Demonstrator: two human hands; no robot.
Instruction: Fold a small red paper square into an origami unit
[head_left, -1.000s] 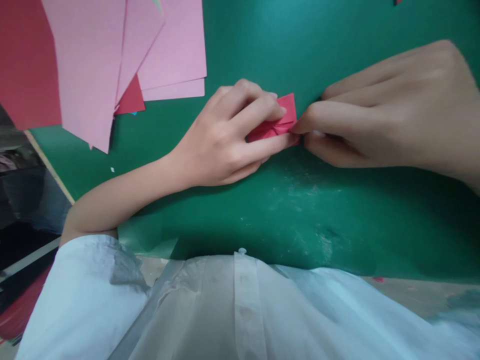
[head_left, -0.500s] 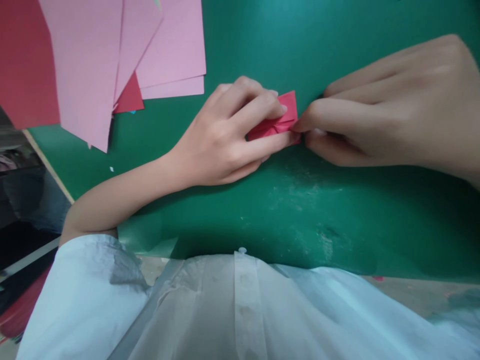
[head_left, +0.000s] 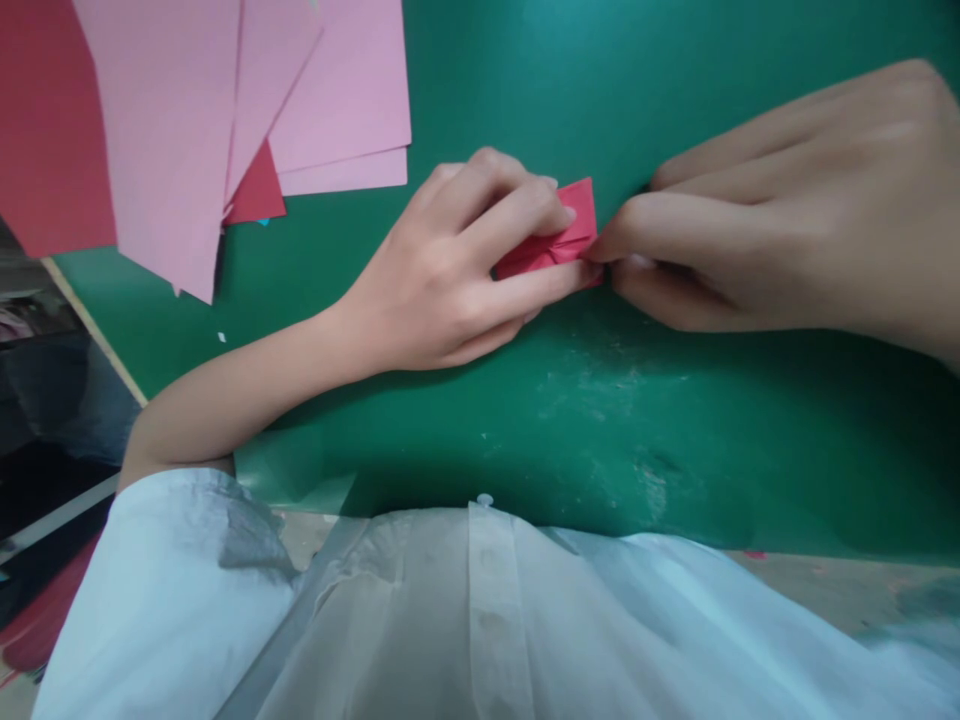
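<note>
We work over a green mat point(head_left: 675, 420) spread on the tabletop point(head_left: 825, 580), with the front of a white shirt point(head_left: 480, 620) filling the near edge of the view. A loose fan of pink sheets point(head_left: 225, 110) lies at the far left, overlapping red sheets point(head_left: 45, 120); both sit well apart from our hands and do not crowd the work.

The right hand point(head_left: 787, 240) comes in from the right, thumb and forefinger pinched on the right-hand edge of the small folded red paper point(head_left: 559, 240). The left hand point(head_left: 457, 270) covers the paper's left part, fingers curled over the top and thumb underneath, gripping it just above the mat near the middle of the view.

Judgement: the fold is small and already layered, so the crease should be pressed with the fingertips meeting squarely, the left hand holding the layers flat so they do not slip. Our own fingers hide most of the paper; the exact crease line cannot be seen.
</note>
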